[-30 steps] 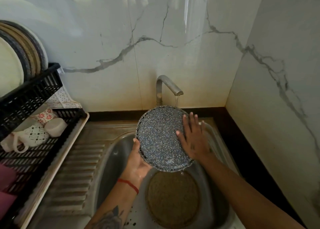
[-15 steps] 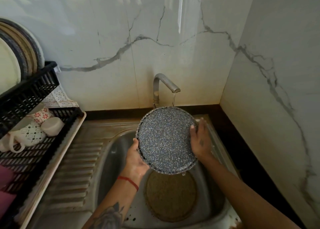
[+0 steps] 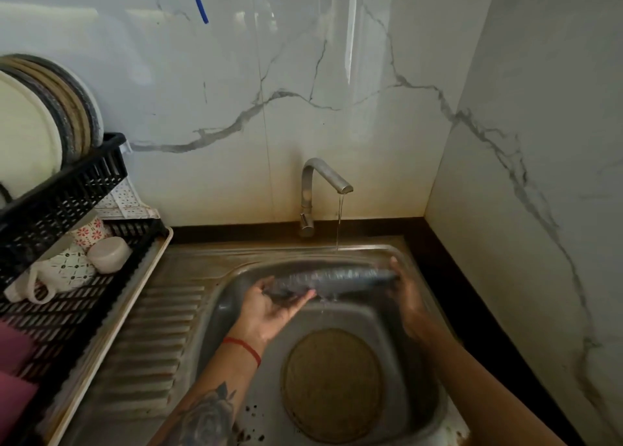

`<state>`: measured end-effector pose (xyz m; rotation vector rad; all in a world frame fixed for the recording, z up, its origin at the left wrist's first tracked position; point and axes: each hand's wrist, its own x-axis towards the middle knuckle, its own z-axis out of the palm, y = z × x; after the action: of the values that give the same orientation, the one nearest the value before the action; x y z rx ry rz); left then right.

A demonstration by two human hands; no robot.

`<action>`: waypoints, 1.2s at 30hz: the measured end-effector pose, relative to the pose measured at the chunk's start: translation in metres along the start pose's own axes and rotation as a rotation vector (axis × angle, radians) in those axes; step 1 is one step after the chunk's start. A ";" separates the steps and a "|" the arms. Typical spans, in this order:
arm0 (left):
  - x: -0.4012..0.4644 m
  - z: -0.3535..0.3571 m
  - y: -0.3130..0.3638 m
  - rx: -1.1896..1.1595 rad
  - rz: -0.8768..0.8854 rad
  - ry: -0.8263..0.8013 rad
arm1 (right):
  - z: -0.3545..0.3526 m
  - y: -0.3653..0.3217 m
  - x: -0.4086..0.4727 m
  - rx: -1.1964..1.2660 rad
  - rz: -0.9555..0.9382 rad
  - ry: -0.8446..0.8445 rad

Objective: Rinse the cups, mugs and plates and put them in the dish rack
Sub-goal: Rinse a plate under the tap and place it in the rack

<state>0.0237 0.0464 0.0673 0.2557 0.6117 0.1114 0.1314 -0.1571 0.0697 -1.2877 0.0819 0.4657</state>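
While a thin stream of water [image 3: 339, 221] runs from the metal tap [image 3: 323, 179], a speckled grey plate [image 3: 332, 278] is held almost edge-on over the steel sink [image 3: 215, 310], blurred by motion. It lies level between the two hands, below and slightly in front of the spout; whether the stream touches its far edge cannot be told.

At the plate's left end the left hand [image 3: 273, 310] cups it from beneath, palm turned up, with the fingers [image 3: 296, 302] spread under the rim and the thumb over the top edge, so that end is grasped between thumb and fingers. A red string [image 3: 244, 346] circles that wrist and a tattoo [image 3: 205, 418] shows on the forearm.

At the right end the right hand [image 3: 406, 297] grasps the rim from the side, its fingers curled over the far edge; the blur hides how far they reach round.

Beneath the held plate, a brown plate [image 3: 332, 383] lies flat on the sink floor, well apart from both hands.

To the left, a black dish rack [image 3: 67, 182] stands on a tray beside the ribbed draining board [image 3: 148, 337]. Its upper tier holds several plates [image 3: 50, 115] on edge against the marble wall [image 3: 236, 75]. Its lower tier holds a patterned mug [image 3: 64, 270] lying on its side, a small pale cup [image 3: 109, 253] just beside it, and a cup with red flowers [image 3: 89, 231] behind them.
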 end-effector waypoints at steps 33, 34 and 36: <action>-0.006 0.045 -0.060 0.666 0.495 0.195 | -0.022 0.000 0.046 -0.419 -0.183 0.076; -0.010 0.041 -0.059 0.742 0.549 0.193 | -0.019 0.006 0.047 -0.355 -0.109 0.058; -0.015 0.029 -0.057 0.896 0.606 0.147 | -0.013 0.022 0.048 -0.297 0.030 0.054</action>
<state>0.0298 -0.0169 0.0834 1.3109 0.6852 0.4417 0.1695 -0.1515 0.0308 -1.5923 0.0792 0.4815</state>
